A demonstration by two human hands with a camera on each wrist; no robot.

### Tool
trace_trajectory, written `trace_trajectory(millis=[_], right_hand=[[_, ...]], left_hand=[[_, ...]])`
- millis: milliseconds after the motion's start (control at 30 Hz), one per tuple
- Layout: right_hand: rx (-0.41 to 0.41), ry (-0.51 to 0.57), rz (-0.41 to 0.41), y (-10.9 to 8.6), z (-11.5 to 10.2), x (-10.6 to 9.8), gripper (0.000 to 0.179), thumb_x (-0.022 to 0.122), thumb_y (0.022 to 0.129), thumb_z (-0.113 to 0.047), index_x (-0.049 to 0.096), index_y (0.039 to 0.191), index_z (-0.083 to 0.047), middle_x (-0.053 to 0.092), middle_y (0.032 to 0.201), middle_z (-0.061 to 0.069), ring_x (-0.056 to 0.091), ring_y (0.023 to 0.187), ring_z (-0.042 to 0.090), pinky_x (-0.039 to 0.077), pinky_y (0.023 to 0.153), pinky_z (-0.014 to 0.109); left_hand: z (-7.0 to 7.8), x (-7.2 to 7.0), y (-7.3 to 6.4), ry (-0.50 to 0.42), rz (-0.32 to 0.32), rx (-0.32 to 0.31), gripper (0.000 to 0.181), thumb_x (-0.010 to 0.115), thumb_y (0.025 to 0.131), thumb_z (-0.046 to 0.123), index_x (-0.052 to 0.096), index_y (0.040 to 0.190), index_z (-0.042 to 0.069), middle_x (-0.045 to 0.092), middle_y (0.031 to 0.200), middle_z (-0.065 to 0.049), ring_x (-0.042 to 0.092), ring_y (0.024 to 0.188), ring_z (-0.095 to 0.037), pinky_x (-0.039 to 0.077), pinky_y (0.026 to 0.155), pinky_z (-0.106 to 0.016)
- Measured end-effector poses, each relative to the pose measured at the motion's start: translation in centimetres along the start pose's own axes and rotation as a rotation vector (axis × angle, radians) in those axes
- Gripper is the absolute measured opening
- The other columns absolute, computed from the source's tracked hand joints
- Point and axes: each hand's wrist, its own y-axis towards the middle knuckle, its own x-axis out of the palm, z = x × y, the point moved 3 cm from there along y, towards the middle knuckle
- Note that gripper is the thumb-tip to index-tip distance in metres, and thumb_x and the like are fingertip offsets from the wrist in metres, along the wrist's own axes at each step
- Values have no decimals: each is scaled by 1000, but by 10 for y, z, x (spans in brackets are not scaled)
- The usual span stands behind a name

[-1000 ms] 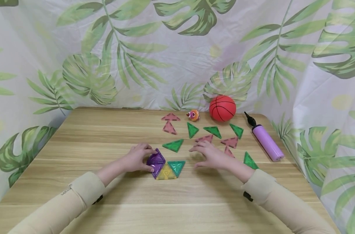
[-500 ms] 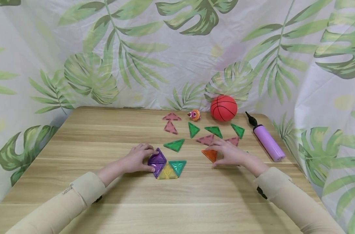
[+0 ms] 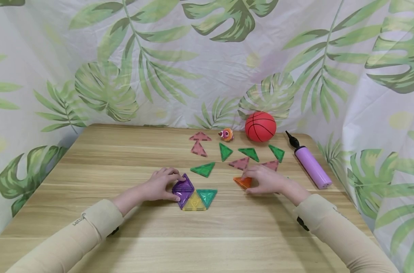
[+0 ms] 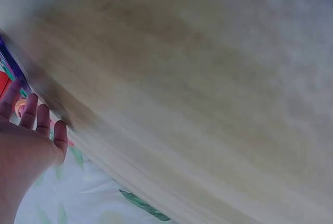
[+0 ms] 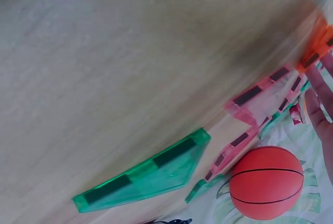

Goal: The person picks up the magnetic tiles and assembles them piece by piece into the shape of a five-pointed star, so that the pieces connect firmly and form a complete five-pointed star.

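Observation:
Two purple triangular magnetic tiles (image 3: 184, 185) lie joined on the table. My left hand (image 3: 161, 185) holds them by their left side, thumb on the lower tile and fingers at the upper one. A yellow triangular tile (image 3: 194, 203) adjoins the lower purple tile, and a teal triangular tile (image 3: 207, 196) adjoins the yellow one. Off to the right, my right hand (image 3: 266, 179) pinches an orange triangular tile (image 3: 243, 182) between thumb and fingers. The right wrist view shows this orange tile (image 5: 315, 50) at the fingertips, partly cut off by the frame edge.
Several green tiles (image 3: 225, 152) and pink tiles (image 3: 199, 148) are scattered across the back of the wooden table (image 3: 125, 151). Behind them are a small orange-and-pink toy (image 3: 226, 134) and a red ball (image 3: 260, 126). A purple hand pump (image 3: 312, 167) lies at the right edge.
My right hand has moved right from beside the teal tile and now holds the orange tile, which has shifted slightly toward me since half a second ago. My left hand stays on the purple tiles.

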Motion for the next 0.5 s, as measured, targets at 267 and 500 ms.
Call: trace_trajectory(millis=[267, 500], right_hand=[[-8, 121, 47, 6, -3, -9, 11, 66, 89, -26, 68, 95, -18, 68, 89, -9, 64, 83, 6, 54, 77, 34], [59, 81, 169, 9, -1, -15, 16, 66, 89, -23, 71, 103, -16, 69, 88, -8, 59, 70, 3, 54, 66, 29]], left_hand=[[2, -1, 0, 26, -19, 34, 70, 76, 69, 55, 59, 127, 20, 48, 131, -9, 42, 118, -30, 35, 93, -56], [4, -2, -1, 21, -34, 31, 69, 76, 70, 53, 59, 128, 19, 48, 131, -9, 41, 119, -30, 34, 94, -57]])
